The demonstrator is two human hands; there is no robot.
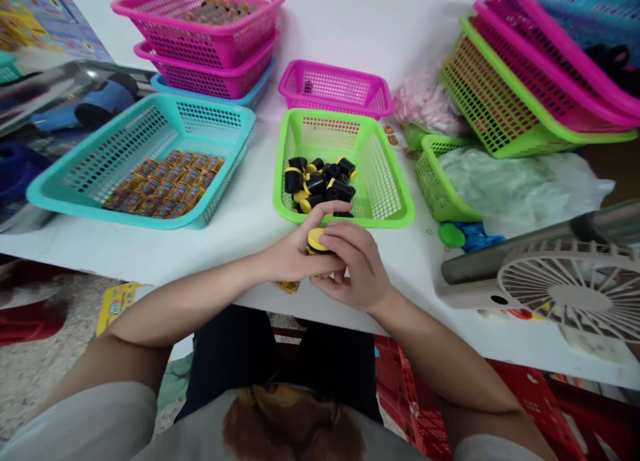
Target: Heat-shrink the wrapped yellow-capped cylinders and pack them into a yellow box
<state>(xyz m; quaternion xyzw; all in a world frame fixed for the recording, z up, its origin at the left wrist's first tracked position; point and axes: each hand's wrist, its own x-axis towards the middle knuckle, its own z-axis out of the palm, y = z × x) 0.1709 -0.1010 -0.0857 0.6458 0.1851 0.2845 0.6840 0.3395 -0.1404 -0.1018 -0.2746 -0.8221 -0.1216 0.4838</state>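
Both hands, the left hand [305,247] and the right hand [357,264], pinch a small yellow-topped container [318,241] between them, over the near edge of the tabletop [240,247]. Just beyond, a green basket [387,181] holds a heap of black pieces [320,184] with yellow parts. Left of it, a turquoise basket [65,187] holds rows of small labelled containers [170,184]. A pink basket [335,87] sits behind the green one; stacked pink baskets [215,41] rise at far left. To the right, a fan [575,291] lies near a smaller basket [440,187] with plastic bags. Fingers hide much of the held container; a printed scrap [289,286] under the left wrist is hard to make out.
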